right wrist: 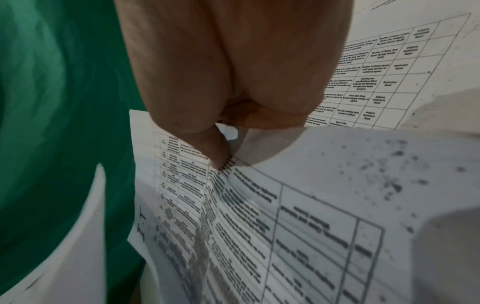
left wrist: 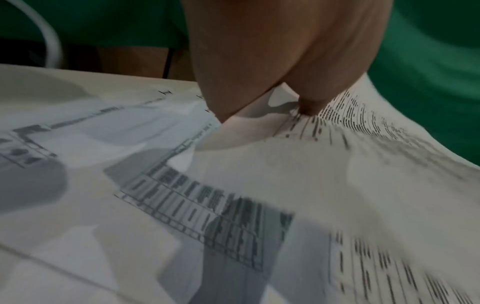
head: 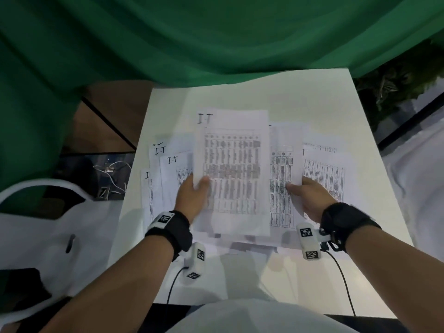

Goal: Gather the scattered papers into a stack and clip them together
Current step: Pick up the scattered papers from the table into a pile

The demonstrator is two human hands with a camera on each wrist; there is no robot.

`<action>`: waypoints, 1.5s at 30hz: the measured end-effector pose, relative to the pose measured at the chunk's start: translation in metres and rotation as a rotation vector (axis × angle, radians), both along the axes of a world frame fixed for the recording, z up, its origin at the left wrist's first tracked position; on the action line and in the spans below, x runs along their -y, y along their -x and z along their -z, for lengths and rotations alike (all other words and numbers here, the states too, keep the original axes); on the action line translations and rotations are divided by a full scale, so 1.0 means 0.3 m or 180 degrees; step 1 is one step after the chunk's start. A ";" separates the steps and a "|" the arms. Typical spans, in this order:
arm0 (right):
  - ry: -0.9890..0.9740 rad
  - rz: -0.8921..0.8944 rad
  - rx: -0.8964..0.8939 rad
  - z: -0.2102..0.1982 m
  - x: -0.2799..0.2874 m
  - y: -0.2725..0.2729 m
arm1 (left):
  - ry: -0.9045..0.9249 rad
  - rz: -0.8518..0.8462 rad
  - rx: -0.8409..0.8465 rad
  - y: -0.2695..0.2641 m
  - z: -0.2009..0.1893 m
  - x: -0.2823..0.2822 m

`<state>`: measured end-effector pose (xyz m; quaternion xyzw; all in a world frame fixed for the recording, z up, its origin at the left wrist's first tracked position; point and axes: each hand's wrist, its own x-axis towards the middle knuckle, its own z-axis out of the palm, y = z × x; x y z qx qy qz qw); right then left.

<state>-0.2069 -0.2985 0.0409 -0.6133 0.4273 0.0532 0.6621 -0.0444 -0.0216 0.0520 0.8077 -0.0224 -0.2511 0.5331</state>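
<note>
My left hand (head: 199,186) grips the left edge of a raised sheaf of printed papers (head: 233,169), thumb on top; the left wrist view shows the thumb (left wrist: 309,105) pressing the bent sheet (left wrist: 337,164). My right hand (head: 298,186) pinches another printed sheet (head: 283,164) that sticks out behind the sheaf's right edge; its thumb (right wrist: 218,152) lies on this sheet (right wrist: 285,205). More table-printed sheets lie loose on the white table (head: 240,97), some at the left (head: 168,169) and some at the right (head: 326,174). No clip is in sight.
A green cloth (head: 216,39) hangs behind the table's far edge. At the left stand a white chair (head: 48,212) and tangled cables (head: 110,171) on the floor. A dark plant (head: 403,75) is at the back right. Wrist-camera cables trail over the table's near edge.
</note>
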 end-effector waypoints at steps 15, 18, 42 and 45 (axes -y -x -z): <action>0.0003 0.0032 -0.0282 0.054 0.111 0.143 | -0.0128 0.0276 -0.0884 0.133 0.032 0.158; 0.1484 0.0110 -0.1459 0.122 0.173 0.211 | -0.0260 0.0078 -0.0696 0.142 0.047 0.169; 0.1432 -0.0051 -0.0728 0.113 0.425 0.378 | -0.0473 -0.0494 -0.0631 0.241 0.037 0.283; 0.1021 -0.0071 -0.0181 -0.003 0.484 0.356 | -0.0524 -0.0498 -0.0474 0.232 0.043 0.281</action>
